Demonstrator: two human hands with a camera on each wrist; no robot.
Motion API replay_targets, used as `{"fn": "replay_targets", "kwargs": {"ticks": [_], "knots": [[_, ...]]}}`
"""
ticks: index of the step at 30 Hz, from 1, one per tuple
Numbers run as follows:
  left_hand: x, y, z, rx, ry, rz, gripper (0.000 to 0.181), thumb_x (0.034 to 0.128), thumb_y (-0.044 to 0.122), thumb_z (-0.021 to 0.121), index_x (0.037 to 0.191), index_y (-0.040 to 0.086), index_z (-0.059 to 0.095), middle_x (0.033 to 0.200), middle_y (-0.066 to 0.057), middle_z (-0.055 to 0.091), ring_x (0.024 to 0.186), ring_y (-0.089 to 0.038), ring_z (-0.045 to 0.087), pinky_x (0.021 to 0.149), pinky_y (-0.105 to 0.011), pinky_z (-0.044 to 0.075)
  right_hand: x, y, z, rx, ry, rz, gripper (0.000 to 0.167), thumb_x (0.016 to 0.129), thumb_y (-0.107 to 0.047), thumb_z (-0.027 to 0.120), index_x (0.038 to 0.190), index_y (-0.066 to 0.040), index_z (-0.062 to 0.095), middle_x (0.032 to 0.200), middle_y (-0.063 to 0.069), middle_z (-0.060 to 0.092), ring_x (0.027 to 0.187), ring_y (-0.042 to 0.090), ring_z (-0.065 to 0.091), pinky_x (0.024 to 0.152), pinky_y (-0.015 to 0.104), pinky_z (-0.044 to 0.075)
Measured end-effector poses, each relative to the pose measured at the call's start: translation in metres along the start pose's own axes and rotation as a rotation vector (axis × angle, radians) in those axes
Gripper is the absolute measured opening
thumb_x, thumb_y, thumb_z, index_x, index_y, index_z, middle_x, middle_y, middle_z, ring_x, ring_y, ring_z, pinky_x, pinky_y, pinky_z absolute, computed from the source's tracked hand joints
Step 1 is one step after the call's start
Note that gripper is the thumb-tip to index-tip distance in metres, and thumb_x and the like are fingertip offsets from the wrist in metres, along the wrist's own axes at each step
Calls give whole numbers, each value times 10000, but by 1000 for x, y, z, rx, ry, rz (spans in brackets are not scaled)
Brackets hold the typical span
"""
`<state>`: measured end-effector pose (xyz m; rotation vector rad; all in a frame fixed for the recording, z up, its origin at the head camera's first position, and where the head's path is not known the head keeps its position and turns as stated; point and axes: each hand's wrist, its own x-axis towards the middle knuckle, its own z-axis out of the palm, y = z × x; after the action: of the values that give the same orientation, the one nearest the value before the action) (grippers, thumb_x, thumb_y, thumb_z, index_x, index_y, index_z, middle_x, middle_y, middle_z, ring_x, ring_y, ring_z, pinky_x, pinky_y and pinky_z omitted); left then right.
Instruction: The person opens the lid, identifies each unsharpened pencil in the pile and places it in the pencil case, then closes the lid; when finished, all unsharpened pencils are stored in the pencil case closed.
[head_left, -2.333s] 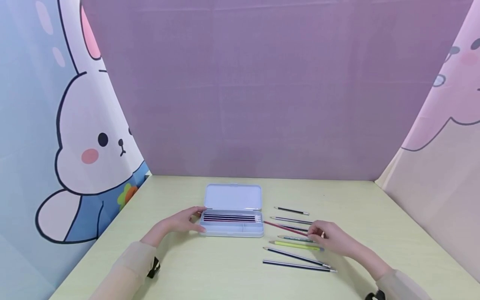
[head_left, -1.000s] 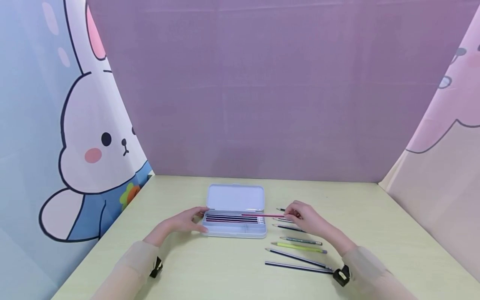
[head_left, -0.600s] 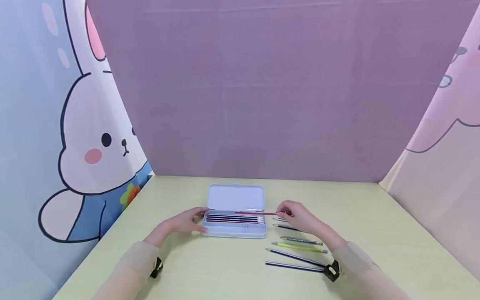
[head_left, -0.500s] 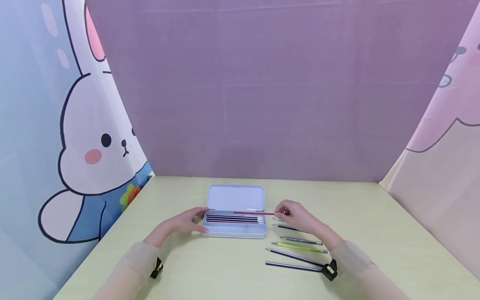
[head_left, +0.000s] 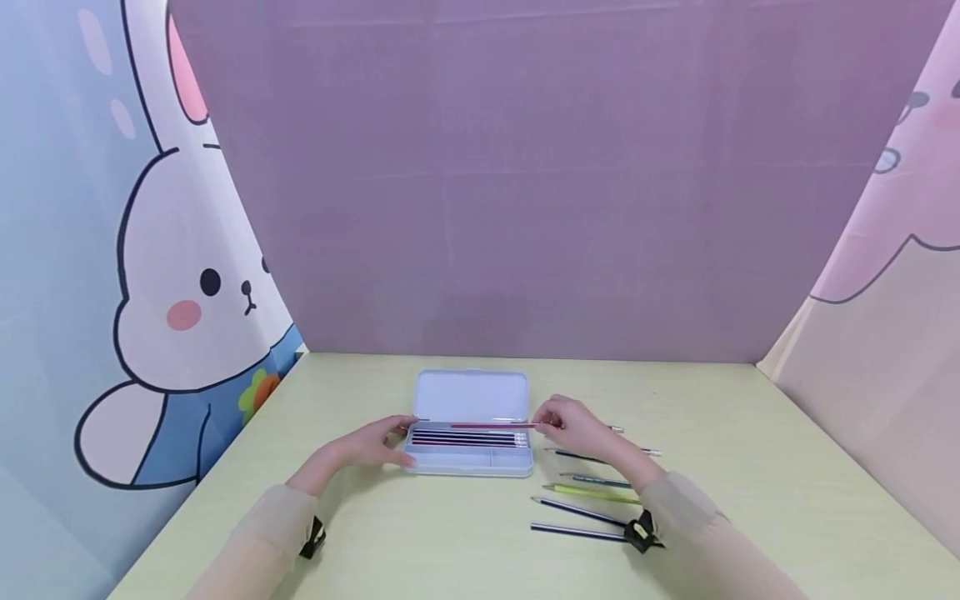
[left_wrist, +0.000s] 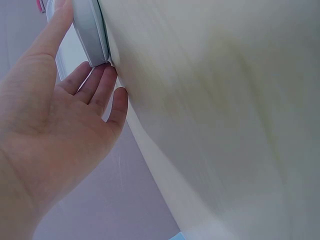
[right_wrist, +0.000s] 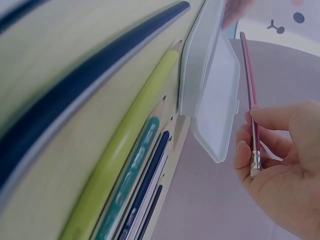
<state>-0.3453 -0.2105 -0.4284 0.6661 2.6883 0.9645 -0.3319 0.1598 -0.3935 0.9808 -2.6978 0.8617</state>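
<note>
A pale pencil case (head_left: pixel 450 459) lies with its lid (head_left: pixel 471 396) raised at the back. Several striped pencils (head_left: pixel 465 438) lie side by side in its rear compartment. At the case's left end my left hand (head_left: pixel 367 443) holds it, thumb at the front corner and fingers at the back; the left wrist view shows those fingers (left_wrist: pixel 102 87) against its end. My right hand (head_left: pixel 581 429) pinches a red pencil (head_left: pixel 487 426) near its eraser end, over the rear of the case. In the right wrist view this red pencil (right_wrist: pixel 248 72) shows a metal ferrule and pale eraser.
Right of the case lie several loose pencils: a yellow-green one (head_left: pixel 588 492), a dark green one (head_left: pixel 592 479) and dark striped ones (head_left: pixel 573 532), some partly under the right forearm. A purple cloth (head_left: pixel 480 192) hangs behind the table.
My right hand has carried the red pencil from the loose pencils leftward and back, over the rear of the case; in the last half second it slid further left. The left hand keeps its place.
</note>
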Motion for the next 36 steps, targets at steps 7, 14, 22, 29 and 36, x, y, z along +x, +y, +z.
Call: {"fn": "replay_targets", "kwargs": {"ticks": [7,14,22,29,36], "knots": [[0,-3,0,-9,-2,23,814,775,367,755,1406,18,376,1367,-169,472,1222,-329,462,1025,-517,377,10,-2,8,-12,10,-51,59,878,-32,609,907,-21,660,793,5,568,689,36,479,607,181,453],[0,-2,0,-7,-1,6,820,772,383,754,1411,33,377,1374,-162,467,1227,-328,458,1034,-525,366,18,-9,17,30,-32,-22,78,886,-30,606,933,-12,666,823,9,581,723,55,508,632,181,475],[-1,-2,0,-14,-8,-6,829,777,394,746,1419,34,364,1375,-167,464,1229,-332,453,1033,-525,368,30,-15,26,2,-76,-1,103,899,-33,590,961,-8,669,852,24,601,750,91,525,660,199,479],[0,-3,0,-32,-8,-7,834,773,402,748,1423,49,362,1379,-147,464,1233,-314,451,1040,-516,366,38,-15,33,-30,-82,-30,103,894,-15,590,952,4,672,834,40,606,737,99,530,662,205,480],[0,-2,0,-27,-5,-7,830,774,389,750,1420,39,364,1379,-156,462,1229,-323,453,1033,-529,367,42,-14,36,-27,-105,4,107,901,-29,588,961,-16,676,851,32,615,783,125,559,694,232,496]]}}
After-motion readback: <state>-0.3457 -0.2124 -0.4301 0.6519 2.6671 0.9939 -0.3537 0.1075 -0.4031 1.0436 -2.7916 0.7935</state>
